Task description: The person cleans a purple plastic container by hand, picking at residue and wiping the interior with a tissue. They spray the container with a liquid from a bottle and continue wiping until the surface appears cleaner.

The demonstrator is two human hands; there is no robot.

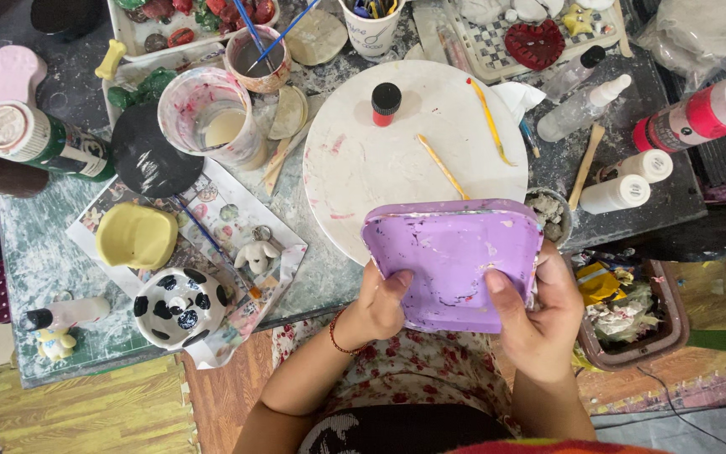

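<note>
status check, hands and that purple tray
Left hand and right hand both grip purple tray, thumbs on top. Tray overlaps white round board. Nothing blocking.

Purple square tray (451,261), rounded corners, smeared with white and dark paint flecks, held up off the desk (44,252) with its flat face toward the camera, top edge overlapping the round white board (380,160)
</note>
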